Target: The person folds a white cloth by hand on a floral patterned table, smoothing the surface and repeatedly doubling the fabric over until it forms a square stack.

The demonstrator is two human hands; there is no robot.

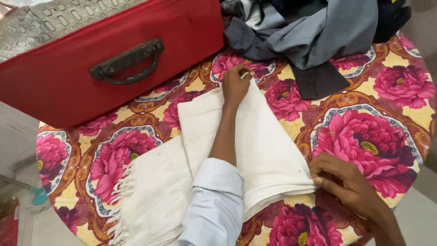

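A white cloth (268, 150) with a fringed end lies partly folded on a round table covered in a pink flowered cover (378, 136). My left hand (236, 84), in a pale blue sleeve, reaches across the cloth and pinches its far corner. At the near right corner my right hand (339, 180) grips the stacked folded edges of the same cloth. The fringe (120, 191) hangs out at the lower left.
An open red suitcase (68, 77) with a dark handle (128, 61) stands at the table's far left. A heap of grey and dark clothes (314, 32) lies at the far right. The table edge curves round the near side.
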